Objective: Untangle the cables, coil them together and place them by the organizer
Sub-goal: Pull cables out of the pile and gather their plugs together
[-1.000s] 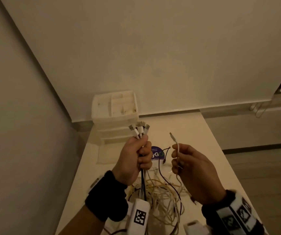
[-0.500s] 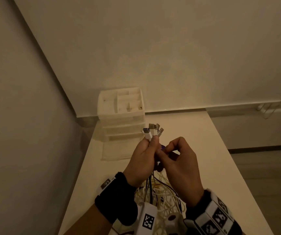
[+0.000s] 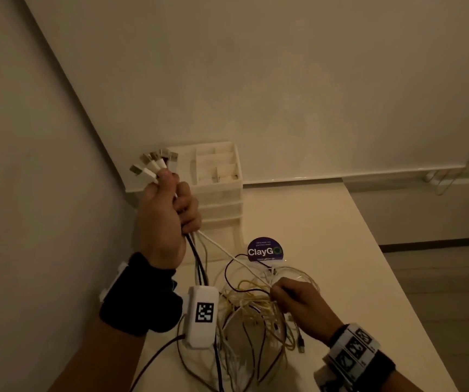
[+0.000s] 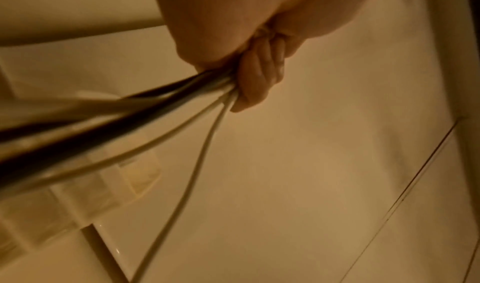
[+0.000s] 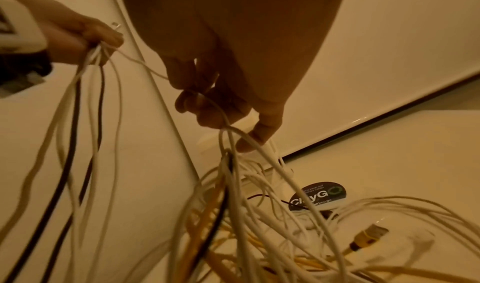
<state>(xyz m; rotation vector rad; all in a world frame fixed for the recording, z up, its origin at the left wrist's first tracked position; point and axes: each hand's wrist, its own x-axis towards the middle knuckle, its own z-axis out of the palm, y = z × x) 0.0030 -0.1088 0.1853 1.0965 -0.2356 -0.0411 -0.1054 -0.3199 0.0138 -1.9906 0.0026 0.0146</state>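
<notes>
**Untangling stage: plug ends gathered, one white lead being drawn out**

While the table [image 3: 326, 222] carries most of the load, the job sits at its first step: nothing is coiled yet. Landmark is the white organizer [image 3: 222, 190], standing at the table's far corner against the wall.

- Cable tangle [image 3: 256, 312]: white, yellow and black leads in a loose heap on the table, well in front of the organizer, nearer the person.
- Left hand [image 3: 162, 219]: raised just beside the organizer, on its wall side, fist clenched round a bundle of leads; the plug ends [image 3: 154, 162] fan out above the thumb.
- Right hand [image 3: 298, 304]: low over the heap, fingers curled round a white cable [image 3: 222, 250] that runs taut up to the left fist.
- Round purple sticker [image 3: 264, 248]: flat on the table, in front of the organizer.

Judgement: next move likely calls for sliding the right hand along that white lead to free it from the yellow loops, slowly, since a hard pull could tighten the knot. Coiling and placing beside the organizer remain.
</notes>
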